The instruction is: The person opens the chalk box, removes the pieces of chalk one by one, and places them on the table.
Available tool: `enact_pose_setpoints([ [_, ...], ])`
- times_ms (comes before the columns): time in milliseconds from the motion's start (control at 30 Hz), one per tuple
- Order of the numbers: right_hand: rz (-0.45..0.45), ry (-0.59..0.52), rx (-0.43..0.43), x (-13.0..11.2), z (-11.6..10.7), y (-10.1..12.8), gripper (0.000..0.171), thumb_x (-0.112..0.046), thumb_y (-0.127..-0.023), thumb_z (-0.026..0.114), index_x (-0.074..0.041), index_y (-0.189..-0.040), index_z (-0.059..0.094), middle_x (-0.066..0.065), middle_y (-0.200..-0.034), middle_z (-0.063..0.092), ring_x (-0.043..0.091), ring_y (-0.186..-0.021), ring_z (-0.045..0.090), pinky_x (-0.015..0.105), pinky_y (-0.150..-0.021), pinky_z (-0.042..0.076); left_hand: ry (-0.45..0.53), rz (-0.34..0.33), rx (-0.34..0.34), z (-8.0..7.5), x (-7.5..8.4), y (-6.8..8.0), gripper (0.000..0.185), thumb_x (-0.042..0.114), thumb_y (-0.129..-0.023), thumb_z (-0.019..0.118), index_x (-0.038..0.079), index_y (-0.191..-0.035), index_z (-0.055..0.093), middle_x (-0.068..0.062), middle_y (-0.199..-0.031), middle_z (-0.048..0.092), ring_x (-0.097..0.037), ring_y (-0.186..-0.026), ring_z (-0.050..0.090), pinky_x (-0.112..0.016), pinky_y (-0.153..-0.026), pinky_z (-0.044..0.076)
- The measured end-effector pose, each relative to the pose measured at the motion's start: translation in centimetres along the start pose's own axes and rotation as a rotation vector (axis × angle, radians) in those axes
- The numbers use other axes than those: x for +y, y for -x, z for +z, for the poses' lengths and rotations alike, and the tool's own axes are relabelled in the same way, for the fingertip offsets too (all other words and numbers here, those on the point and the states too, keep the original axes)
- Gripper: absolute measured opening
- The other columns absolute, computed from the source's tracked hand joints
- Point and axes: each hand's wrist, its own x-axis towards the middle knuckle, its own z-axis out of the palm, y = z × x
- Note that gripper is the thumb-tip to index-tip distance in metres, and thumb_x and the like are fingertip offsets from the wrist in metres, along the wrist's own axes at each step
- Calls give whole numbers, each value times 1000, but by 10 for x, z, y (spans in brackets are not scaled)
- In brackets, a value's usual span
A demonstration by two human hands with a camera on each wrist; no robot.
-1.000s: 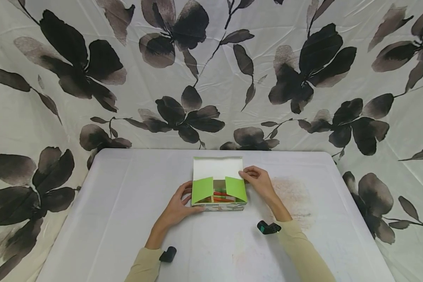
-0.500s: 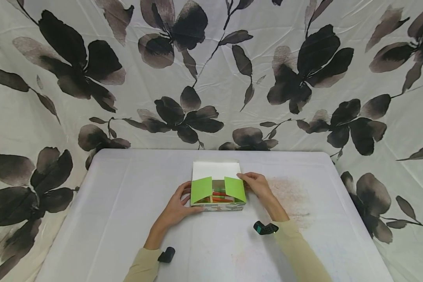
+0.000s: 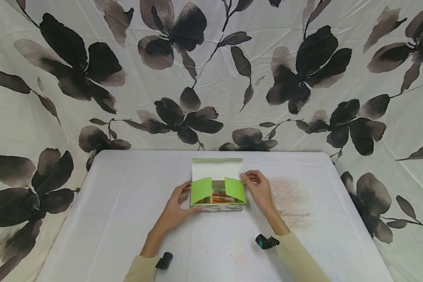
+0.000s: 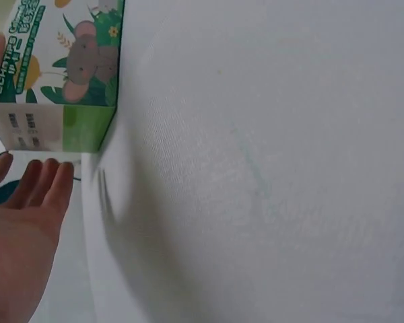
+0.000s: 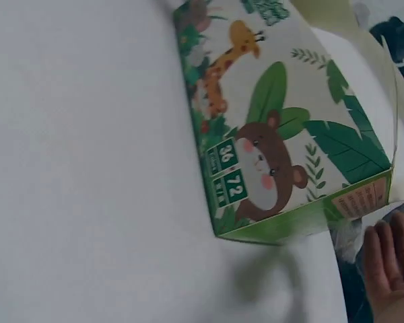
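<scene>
crayon box (image 3: 217, 187) mid-worktop (image 3: 127, 219), lid up, green flaps half over crayons (image 3: 221, 195) | left hand (image 3: 176, 207) flat against its left side, grip apart | right hand (image 3: 259, 187) at lid's right edge, we can't tell grip

Centre of the frame: a small box (image 3: 217, 188) sits open on the white surface (image 3: 109, 219), lid standing up at the back, two green flaps folded out over orange and green sticks (image 3: 221, 196) inside. The left hand (image 3: 174, 209) lies at the box's lower left corner, fingers against its side. The right hand (image 3: 259, 188) is at the box's right edge, fingers curled at the lid's corner. Behind, across the upper frame, hangs a pale cloth (image 3: 211, 70) printed with dark flowers. A faint reddish stain (image 3: 292, 199) marks the surface right of the box.
</scene>
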Motion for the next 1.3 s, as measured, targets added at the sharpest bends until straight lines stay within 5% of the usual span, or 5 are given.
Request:
enact_pose_setpoints([
  [300,-323,88,-30,5,-4,22,32,-18,-95,77,-7,-123,66,7,-121,65,28,-113,61,30,-101,49,-154,159,220,12,10,11,73,27,-82,90,10,-144,56,-7,-138,56,-28,-126,54,-52,-102,49],
  [533,-497,198,-116,14,-3,38,45,-12,-85,86,-10,-125,66,5,-125,63,26,-118,58,29,-104,45,-140,174,320,27,12,17,62,18,-81,90,10,-136,63,-8,-131,57,-24,-110,59,-50,-94,52],
  [767,-499,206,-114,21,2,43,43,-13,-82,89,-15,-119,69,1,-125,61,22,-120,55,46,-101,48,-105,212,389,36,12,17,48,12,-82,88,7,-126,69,-8,-125,59,-25,-106,61,-32,-91,52],
  [933,-479,173,-100,21,2,44,41,-12,-82,88,-17,-118,69,-1,-124,63,21,-117,56,33,-103,46,-64,193,406,37,13,16,40,10,-85,86,8,-122,72,-6,-120,61,-23,-103,61,-28,-90,51],
  [1300,-445,18,-120,0,-7,53,36,11,-88,75,10,-121,60,23,-118,61,33,-108,61,43,-96,53,132,190,442,31,28,22,35,-10,-86,78,-7,-119,69,-20,-109,67,-35,-98,63,-29,-83,57],
])
